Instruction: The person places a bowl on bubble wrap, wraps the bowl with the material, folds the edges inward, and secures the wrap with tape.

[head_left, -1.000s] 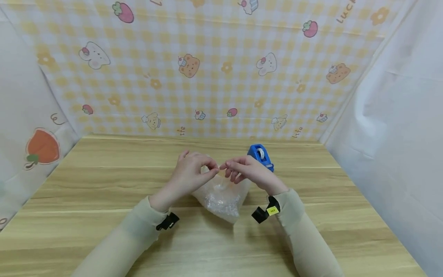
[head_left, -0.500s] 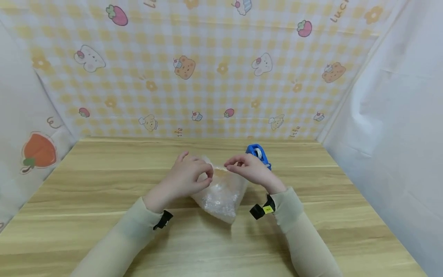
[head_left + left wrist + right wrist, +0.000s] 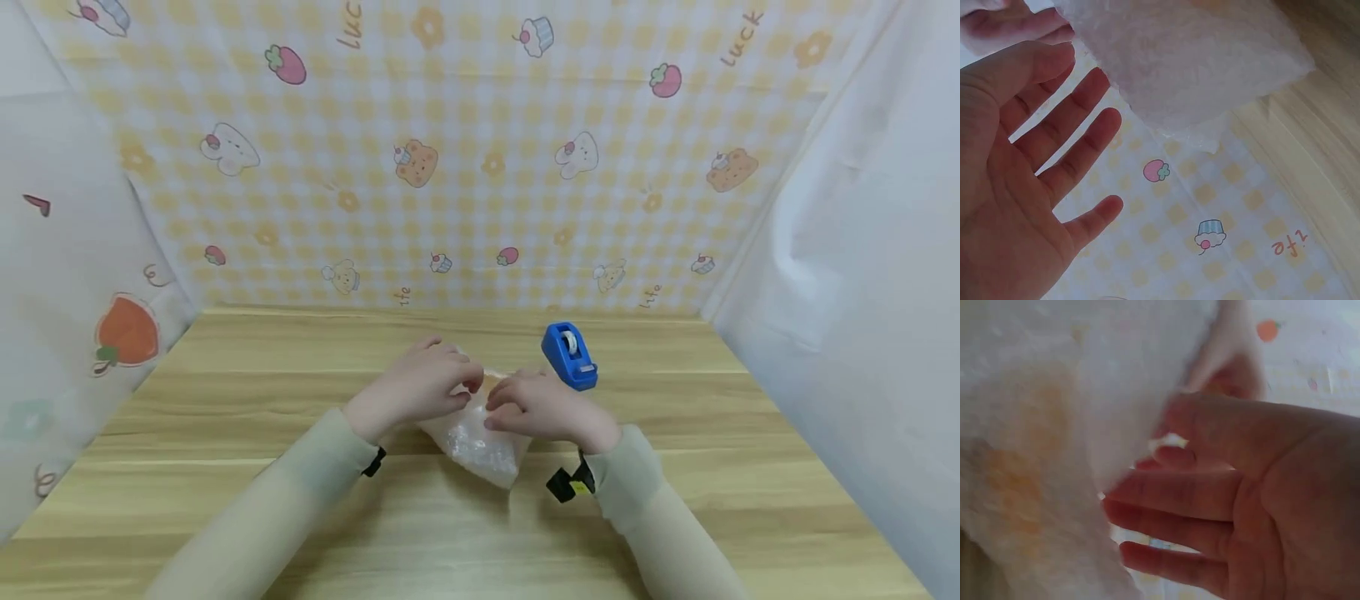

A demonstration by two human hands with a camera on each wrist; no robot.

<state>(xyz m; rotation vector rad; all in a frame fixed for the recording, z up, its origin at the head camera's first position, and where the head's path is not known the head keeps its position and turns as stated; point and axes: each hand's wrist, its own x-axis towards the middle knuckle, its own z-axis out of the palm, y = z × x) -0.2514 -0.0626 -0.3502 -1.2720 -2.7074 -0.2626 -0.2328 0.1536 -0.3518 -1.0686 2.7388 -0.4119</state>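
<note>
A translucent bubble-wrap pouch (image 3: 480, 446) lies on the wooden table between both hands, with something orange showing faintly through it. Over its left side hangs my left hand (image 3: 423, 383). In the left wrist view, that hand's fingers (image 3: 1085, 150) are spread and loosely extended, close to the edge of the wrap (image 3: 1191, 69). My right hand (image 3: 551, 408) is at the pouch's right side, thumb and fingers apart. Its fingers (image 3: 1172, 515) reach behind the wrap's edge (image 3: 1047, 425) in the blurred right wrist view; whether they touch it is unclear.
Behind the right hand stands a blue tape dispenser (image 3: 570, 357) with a white roll. A checked cloth (image 3: 480, 200) with cartoon prints hangs at the table's back edge. White cloths (image 3: 847, 250) flank both sides.
A second ago my fingertips nearly met above the pouch; they then parted. Now my right hand sits lower and nearer, leaving the tape dispenser uncovered. The head view has shifted slightly.
</note>
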